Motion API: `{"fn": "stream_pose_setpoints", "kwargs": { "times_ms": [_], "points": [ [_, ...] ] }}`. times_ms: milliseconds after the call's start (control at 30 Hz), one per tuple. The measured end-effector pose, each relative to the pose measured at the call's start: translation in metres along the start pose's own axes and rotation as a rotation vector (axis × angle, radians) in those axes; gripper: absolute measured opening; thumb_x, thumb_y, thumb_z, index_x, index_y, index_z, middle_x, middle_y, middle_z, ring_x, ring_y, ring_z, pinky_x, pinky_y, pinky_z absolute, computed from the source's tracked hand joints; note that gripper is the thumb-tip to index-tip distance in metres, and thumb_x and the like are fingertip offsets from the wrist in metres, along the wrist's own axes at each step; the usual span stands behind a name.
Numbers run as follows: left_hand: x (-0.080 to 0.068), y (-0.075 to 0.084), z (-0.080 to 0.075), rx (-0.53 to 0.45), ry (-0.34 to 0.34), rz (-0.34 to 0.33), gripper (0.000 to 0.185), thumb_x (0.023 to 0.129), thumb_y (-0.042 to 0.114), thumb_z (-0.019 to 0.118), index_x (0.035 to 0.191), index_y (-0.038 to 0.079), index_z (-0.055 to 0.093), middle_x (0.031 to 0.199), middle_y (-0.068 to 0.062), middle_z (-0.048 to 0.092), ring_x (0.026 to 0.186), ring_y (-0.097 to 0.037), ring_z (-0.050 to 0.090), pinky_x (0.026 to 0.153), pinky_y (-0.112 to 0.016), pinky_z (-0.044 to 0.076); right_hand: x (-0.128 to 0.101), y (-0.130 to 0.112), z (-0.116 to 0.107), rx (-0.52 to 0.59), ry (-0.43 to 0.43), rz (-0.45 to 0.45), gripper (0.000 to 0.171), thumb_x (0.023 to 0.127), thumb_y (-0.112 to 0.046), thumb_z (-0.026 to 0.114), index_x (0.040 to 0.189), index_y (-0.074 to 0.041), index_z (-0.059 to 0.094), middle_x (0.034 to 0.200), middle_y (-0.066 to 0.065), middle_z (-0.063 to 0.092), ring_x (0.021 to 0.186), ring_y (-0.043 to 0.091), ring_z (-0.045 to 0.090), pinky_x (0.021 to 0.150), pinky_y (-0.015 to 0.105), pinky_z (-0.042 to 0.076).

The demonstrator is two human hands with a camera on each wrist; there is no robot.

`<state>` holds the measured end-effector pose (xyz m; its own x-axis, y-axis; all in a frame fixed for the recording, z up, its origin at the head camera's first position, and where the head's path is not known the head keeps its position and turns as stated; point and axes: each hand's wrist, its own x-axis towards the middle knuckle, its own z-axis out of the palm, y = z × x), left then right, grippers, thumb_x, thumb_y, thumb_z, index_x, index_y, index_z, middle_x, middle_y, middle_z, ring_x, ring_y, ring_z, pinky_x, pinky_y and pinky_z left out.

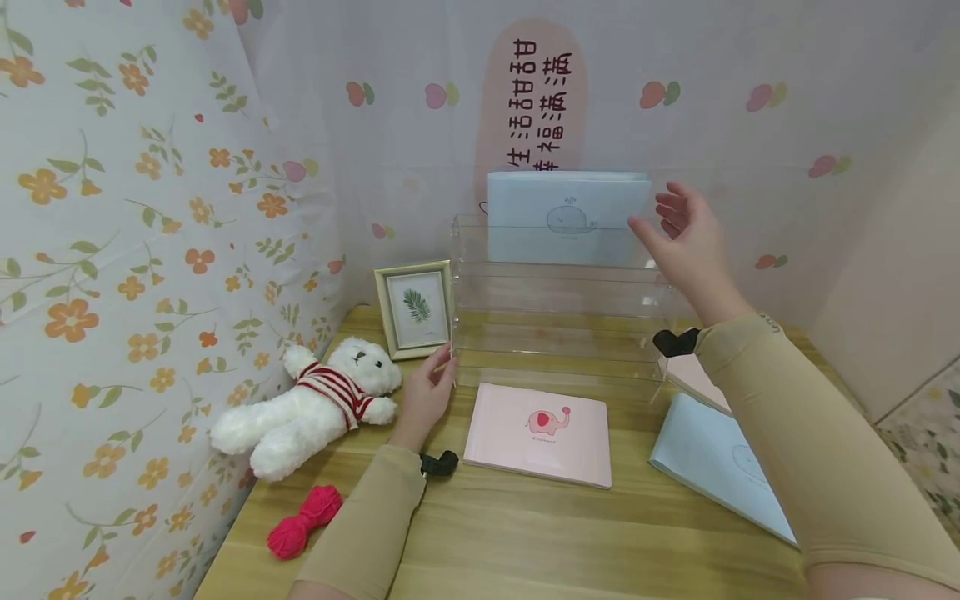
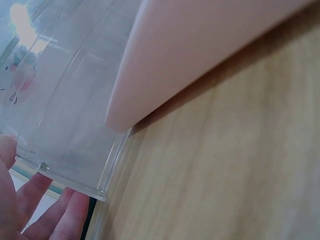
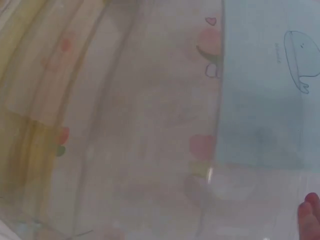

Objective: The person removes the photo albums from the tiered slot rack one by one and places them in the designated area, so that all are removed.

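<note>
A pale blue notebook (image 1: 567, 218) with a whale drawing stands in the top tier of a clear acrylic rack (image 1: 562, 337). At its right end is my right hand (image 1: 688, 237), thumb and fingers apart with nothing between them. Only that hand's fingertips (image 3: 309, 212) show in the right wrist view, below the notebook (image 3: 265, 110). Low on the rack's left side, my left hand (image 1: 429, 400) touches the side panel with extended fingers (image 2: 34, 192). A pink elephant notebook (image 1: 538, 435) lies on the table in front of the rack.
Left of the rack are a framed leaf picture (image 1: 417, 310), a white teddy bear (image 1: 322, 408) and a pink yarn bundle (image 1: 304, 522). Another blue notebook (image 1: 712, 458) and a pink one (image 1: 693, 377) lie at right, partly under my right forearm. A printed curtain (image 1: 405, 125) hangs behind.
</note>
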<state>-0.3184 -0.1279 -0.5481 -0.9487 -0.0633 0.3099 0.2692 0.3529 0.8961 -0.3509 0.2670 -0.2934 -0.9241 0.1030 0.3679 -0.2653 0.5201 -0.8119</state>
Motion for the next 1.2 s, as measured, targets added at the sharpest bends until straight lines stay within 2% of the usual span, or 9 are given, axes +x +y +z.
{"fn": "stream_pose_setpoints", "kwargs": {
  "times_ms": [200,433,567,667,767,867,933,1033,1200],
  "points": [
    [0.000,0.000,0.002,-0.005,0.005,0.010,0.043,0.111,0.029,0.068,0.153,0.018,0.067,0.143,-0.014,0.076,0.118,-0.036,0.081,0.091,-0.040,0.069,0.020,-0.015,0.007,-0.008,-0.061,0.035,0.097,0.103,-0.051,0.073,0.178,-0.029,0.015,0.183,0.012,0.028,0.166,0.036,0.040,0.136,0.053,0.034],
    [0.000,0.002,0.001,-0.005,0.001,0.001,0.044,0.111,0.028,0.069,0.153,0.018,0.067,0.144,-0.016,0.075,0.118,-0.039,0.080,0.090,-0.044,0.069,0.034,-0.020,0.015,0.019,-0.061,0.089,0.096,0.104,-0.051,0.072,0.178,-0.035,0.012,0.181,0.013,0.031,0.161,0.037,0.044,0.133,0.055,0.040],
    [0.000,0.002,0.000,0.006,0.004,-0.005,0.044,0.111,0.028,0.069,0.153,0.016,0.067,0.144,-0.016,0.075,0.119,-0.038,0.080,0.091,-0.045,0.069,0.043,-0.018,0.016,0.071,-0.049,0.101,0.090,0.105,-0.048,0.072,0.176,-0.037,0.019,0.176,0.017,0.038,0.153,0.035,0.049,0.131,0.054,0.043],
    [0.000,0.001,0.001,0.010,0.001,-0.014,0.044,0.111,0.025,0.069,0.153,0.014,0.066,0.144,-0.016,0.075,0.119,-0.038,0.080,0.092,-0.044,0.069,0.047,-0.015,0.016,0.098,-0.033,0.078,0.081,0.105,-0.045,0.073,0.173,-0.035,0.030,0.166,0.016,0.048,0.138,0.027,0.054,0.124,0.046,0.049],
    [0.000,0.000,0.002,0.001,0.005,-0.005,0.043,0.110,0.020,0.069,0.153,0.012,0.067,0.143,-0.017,0.075,0.118,-0.040,0.080,0.091,-0.046,0.069,0.048,-0.012,0.016,0.099,-0.010,0.050,0.070,0.106,-0.042,0.073,0.168,-0.030,0.043,0.147,0.006,0.059,0.120,0.018,0.058,0.109,0.036,0.052],
    [0.000,0.000,0.004,-0.009,0.012,0.022,0.043,0.109,0.016,0.070,0.152,0.011,0.067,0.141,-0.019,0.076,0.117,-0.041,0.080,0.091,-0.047,0.069,0.047,-0.011,0.018,0.080,0.020,0.033,0.056,0.106,-0.041,0.073,0.158,-0.025,0.057,0.131,-0.007,0.061,0.109,0.011,0.059,0.099,0.029,0.051],
    [0.001,0.000,0.004,-0.014,0.014,0.033,0.043,0.109,0.015,0.070,0.152,0.011,0.067,0.141,-0.019,0.076,0.117,-0.042,0.080,0.090,-0.045,0.069,0.045,-0.012,0.019,0.071,0.036,0.039,0.047,0.107,-0.041,0.072,0.150,-0.024,0.063,0.125,-0.011,0.062,0.107,0.010,0.059,0.096,0.026,0.051],
    [0.001,0.000,0.004,-0.023,0.008,0.027,0.043,0.110,0.016,0.070,0.152,0.011,0.067,0.142,-0.019,0.075,0.118,-0.041,0.080,0.089,-0.042,0.070,0.043,-0.013,0.021,0.033,0.043,0.045,0.041,0.108,-0.042,0.070,0.144,-0.022,0.066,0.125,-0.011,0.063,0.107,0.010,0.058,0.094,0.024,0.051],
    [0.000,0.002,0.001,-0.016,-0.003,0.005,0.044,0.111,0.022,0.069,0.154,0.014,0.066,0.144,-0.015,0.075,0.121,-0.038,0.079,0.089,-0.037,0.069,0.042,-0.012,0.023,-0.015,0.022,0.050,0.043,0.110,-0.041,0.065,0.147,-0.019,0.062,0.131,-0.004,0.063,0.110,0.012,0.056,0.098,0.027,0.052]
  ]
}}
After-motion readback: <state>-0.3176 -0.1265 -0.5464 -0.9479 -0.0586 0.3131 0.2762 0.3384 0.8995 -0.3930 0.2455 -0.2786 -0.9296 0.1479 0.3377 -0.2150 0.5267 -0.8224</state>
